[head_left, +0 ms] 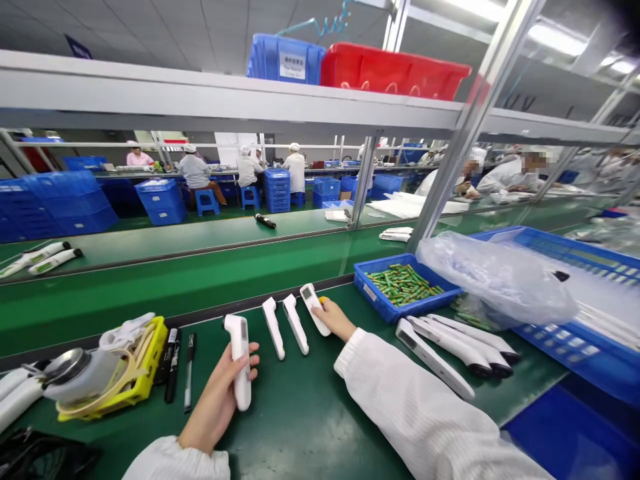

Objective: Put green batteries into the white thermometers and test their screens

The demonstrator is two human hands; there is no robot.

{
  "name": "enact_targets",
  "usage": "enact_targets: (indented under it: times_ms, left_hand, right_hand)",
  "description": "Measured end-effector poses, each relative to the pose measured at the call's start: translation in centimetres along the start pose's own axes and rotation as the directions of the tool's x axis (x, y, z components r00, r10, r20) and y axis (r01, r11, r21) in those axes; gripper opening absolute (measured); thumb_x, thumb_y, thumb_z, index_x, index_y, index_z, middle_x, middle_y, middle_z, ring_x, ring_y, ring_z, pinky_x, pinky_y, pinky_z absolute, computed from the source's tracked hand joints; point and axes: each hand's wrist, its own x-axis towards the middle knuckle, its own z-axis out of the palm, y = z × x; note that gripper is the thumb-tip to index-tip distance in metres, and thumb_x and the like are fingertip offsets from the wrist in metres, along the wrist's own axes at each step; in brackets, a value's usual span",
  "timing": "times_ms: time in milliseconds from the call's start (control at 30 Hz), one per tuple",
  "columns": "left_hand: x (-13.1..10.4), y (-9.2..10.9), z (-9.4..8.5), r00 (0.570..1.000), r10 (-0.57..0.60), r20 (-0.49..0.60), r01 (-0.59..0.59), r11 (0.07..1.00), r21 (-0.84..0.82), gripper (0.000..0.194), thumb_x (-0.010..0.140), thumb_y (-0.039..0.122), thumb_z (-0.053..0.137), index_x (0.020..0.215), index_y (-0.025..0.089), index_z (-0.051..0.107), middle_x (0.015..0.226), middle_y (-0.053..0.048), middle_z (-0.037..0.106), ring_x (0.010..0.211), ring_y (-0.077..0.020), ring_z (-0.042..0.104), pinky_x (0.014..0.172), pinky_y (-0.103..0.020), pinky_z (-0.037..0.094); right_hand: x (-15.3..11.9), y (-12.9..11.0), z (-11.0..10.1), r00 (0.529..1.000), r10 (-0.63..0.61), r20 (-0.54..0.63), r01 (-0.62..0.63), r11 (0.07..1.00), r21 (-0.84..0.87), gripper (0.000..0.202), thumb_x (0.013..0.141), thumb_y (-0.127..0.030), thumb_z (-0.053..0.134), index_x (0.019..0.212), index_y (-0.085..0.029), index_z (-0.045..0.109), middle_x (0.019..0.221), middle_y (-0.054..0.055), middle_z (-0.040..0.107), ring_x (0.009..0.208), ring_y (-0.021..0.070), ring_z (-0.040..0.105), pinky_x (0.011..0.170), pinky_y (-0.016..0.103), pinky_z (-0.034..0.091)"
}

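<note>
My left hand (225, 383) is wrapped round a white handheld thermometer (241, 363) with a small grey screen, held upright above the green table. Farther right, my right hand (334, 319) grips another white thermometer (309, 298) by its lower part, its screen facing up. Something small and yellow shows beside the fingers of that hand. Between my hands, two slim white thermometers (273, 328) (296, 325) lie side by side on the table.
Right of my hands stands a blue tray (373, 293) of green batteries. Several white devices (460, 343) lie before it, near a plastic bag (495, 273). At left are pens (189, 373) and a yellow basket (150, 373). A metal post (450, 160) rises behind; people sit farther back.
</note>
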Motion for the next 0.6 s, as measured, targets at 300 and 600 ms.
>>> enact_targets:
  times_ms: [300, 600]
  left_hand:
    - [-0.9, -0.6, 0.4, 0.998, -0.060, 0.030, 0.052, 0.974, 0.220, 0.035, 0.079, 0.047, 0.067, 0.091, 0.014, 0.061, 0.068, -0.002, 0.063, 0.061, -0.0109, 0.055, 0.061, -0.021, 0.043]
    - [-1.2, -0.6, 1.2, 0.996, -0.068, 0.054, 0.059, 0.986, 0.157, 0.048, 0.080, 0.047, 0.065, 0.115, 0.016, 0.054, 0.088, -0.006, 0.067, 0.063, -0.0126, 0.059, 0.059, -0.024, 0.050]
  right_hand:
    - [-6.0, -1.7, 1.9, 0.979, -0.045, 0.199, -0.104, 0.728, 0.678, 0.032, 0.081, -0.052, 0.047, 0.083, -0.023, 0.034, 0.063, -0.006, 0.050, 0.036, 0.0077, 0.043, 0.034, 0.020, 0.036]
    - [-8.4, -1.9, 2.9, 0.908, -0.028, 0.417, -0.326, 0.576, 0.750, 0.038, 0.076, -0.048, 0.065, 0.088, -0.020, 0.041, 0.058, -0.006, 0.057, 0.033, 0.0072, 0.046, 0.030, 0.017, 0.036]
